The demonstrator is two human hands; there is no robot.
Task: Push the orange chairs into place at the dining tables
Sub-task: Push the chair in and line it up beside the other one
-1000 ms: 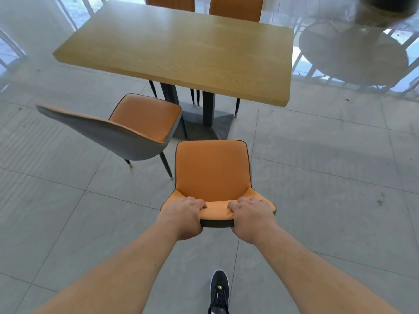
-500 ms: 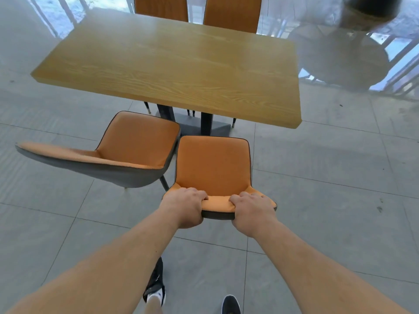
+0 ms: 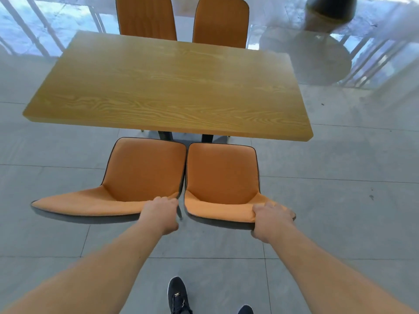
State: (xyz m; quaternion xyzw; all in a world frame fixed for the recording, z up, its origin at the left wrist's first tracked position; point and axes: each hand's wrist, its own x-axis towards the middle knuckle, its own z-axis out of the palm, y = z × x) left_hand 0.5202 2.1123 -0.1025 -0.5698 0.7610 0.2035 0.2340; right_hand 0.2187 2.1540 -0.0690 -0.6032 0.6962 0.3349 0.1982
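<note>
Two orange chairs stand side by side at the near edge of the wooden dining table [image 3: 172, 87]. The left orange chair [image 3: 145, 168] is turned slightly, with its backrest stretching off to the left. The right orange chair [image 3: 221, 173] faces the table squarely, and its seat front lies just short of the table edge. My left hand [image 3: 161, 214] is curled over the right end of the left chair's backrest. My right hand [image 3: 272, 219] grips the right end of the right chair's backrest. The seats almost touch.
Two more orange chairs [image 3: 146, 18] [image 3: 221, 21] are tucked in on the table's far side. A round grey table [image 3: 317, 57] stands at the back right beside a railing. The floor is grey tile, and my dark shoes [image 3: 179, 295] are below.
The right chair has slid forward to the table, beside the left chair. My left hand left it and now holds the left chair's backrest. My right hand shifted to the backrest's right end.
</note>
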